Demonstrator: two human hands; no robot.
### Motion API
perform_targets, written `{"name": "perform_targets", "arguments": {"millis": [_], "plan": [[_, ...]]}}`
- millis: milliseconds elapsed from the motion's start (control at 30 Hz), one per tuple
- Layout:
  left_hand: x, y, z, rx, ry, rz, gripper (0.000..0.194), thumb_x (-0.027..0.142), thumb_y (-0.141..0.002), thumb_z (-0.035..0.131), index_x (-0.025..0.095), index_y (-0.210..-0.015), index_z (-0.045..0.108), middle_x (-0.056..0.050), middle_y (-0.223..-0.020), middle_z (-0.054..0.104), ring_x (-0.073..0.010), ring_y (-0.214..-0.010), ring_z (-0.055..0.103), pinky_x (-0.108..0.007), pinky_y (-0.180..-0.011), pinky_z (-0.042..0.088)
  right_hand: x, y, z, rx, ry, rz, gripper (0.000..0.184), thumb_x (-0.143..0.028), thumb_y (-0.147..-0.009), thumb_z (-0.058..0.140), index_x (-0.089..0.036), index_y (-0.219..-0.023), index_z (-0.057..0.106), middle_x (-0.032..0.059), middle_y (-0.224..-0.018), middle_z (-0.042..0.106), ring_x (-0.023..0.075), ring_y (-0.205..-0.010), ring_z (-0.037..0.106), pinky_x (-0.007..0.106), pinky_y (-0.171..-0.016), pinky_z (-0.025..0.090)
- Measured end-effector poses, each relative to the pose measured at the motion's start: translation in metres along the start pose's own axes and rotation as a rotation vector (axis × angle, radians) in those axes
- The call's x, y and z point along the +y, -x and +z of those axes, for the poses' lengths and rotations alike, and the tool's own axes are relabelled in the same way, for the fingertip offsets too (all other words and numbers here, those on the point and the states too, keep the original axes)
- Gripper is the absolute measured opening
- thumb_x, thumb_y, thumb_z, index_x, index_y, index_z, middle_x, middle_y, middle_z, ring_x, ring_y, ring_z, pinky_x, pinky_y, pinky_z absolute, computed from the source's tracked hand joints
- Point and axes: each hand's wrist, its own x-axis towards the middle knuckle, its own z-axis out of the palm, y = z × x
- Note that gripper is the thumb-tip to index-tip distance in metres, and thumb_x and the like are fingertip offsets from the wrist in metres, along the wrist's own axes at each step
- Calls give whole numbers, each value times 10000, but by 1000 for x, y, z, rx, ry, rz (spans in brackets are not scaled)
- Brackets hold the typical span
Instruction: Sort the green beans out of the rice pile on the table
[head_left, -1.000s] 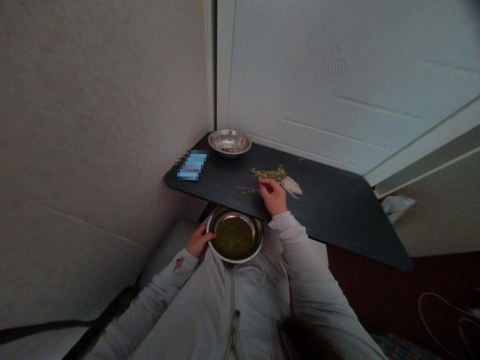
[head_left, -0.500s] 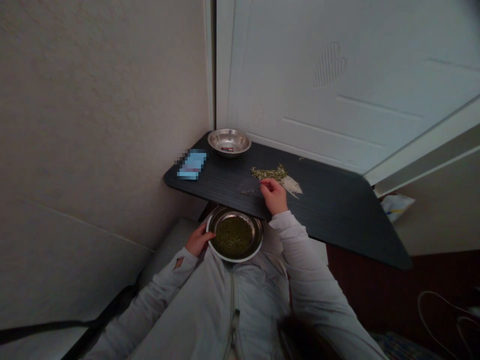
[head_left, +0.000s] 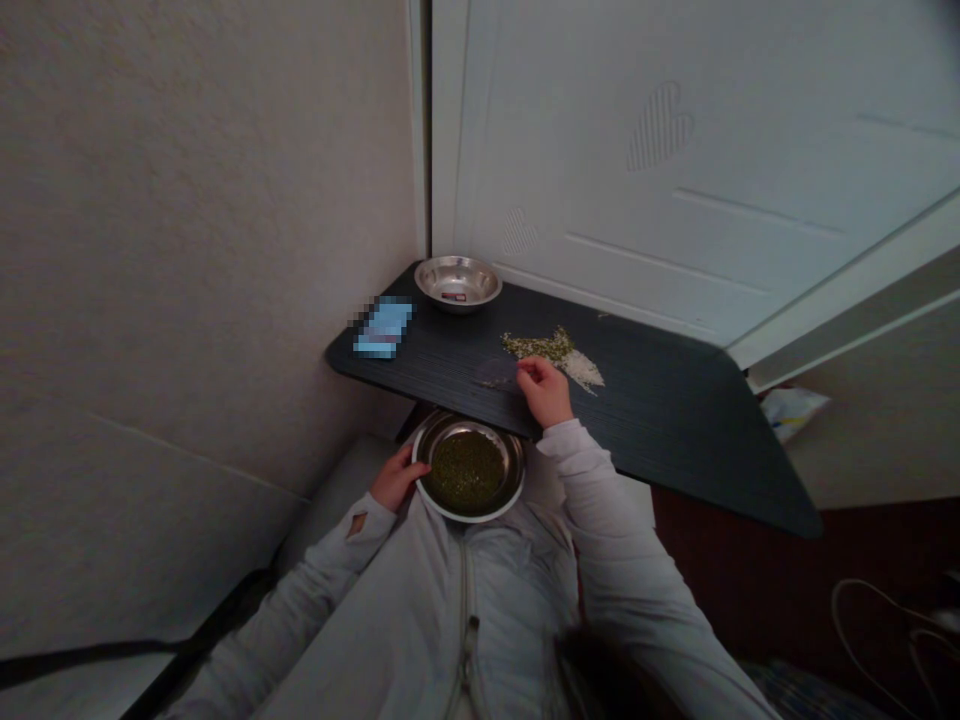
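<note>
My left hand (head_left: 395, 476) grips the left rim of a steel bowl (head_left: 514, 488), its thumb over the edge. Small green beans (head_left: 469, 472), which look like mung beans, fill the bottom of that bowl on my lap, just below the table's front edge. Over the dark table, my right hand (head_left: 547, 389) has its fingers curled and pinched together; whatever they hold is too small to see. Just beyond it lies a mixed heap of green and white grains (head_left: 544, 345), joined on the right by a pile of white rice-like grains (head_left: 583, 369). A few loose grains (head_left: 493, 383) lie left of the fingertips.
A second steel bowl (head_left: 465, 290) with a small dark red item inside stands at the table's back left corner. Left of it lies a blurred-out phone-like object (head_left: 385, 328). The black table (head_left: 675, 430) meets a white door (head_left: 600, 150); a wall rises on the left.
My right hand has shifted slightly left over the table, and the loose grains beside its fingertips reach a little farther left. My left hand and the bowl stay in place.
</note>
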Motion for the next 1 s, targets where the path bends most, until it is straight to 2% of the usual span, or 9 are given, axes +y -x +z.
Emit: {"name": "perform_targets", "arguments": {"millis": [567,1000], "plan": [[-1,0,0,-3,17,-14,436,198,-467,607,104,-890,564,-44,-769,627,-226,-795,542,-355,-752,384,2,1,0,-82,5,-29,169,-233,-616,450,-175,-737,552,-17,-628,535,84,-517,434,211,-529,355],[-1,0,1,-4,42,-43,433,205,-469,607,104,-887,556,-42,-737,628,-227,-772,549,-361,-734,394,-1,6,2,-277,-39,-61,178,-253,-624,459,-168,-755,543,-27,-569,502,73,-493,435,195,-494,354]]}}
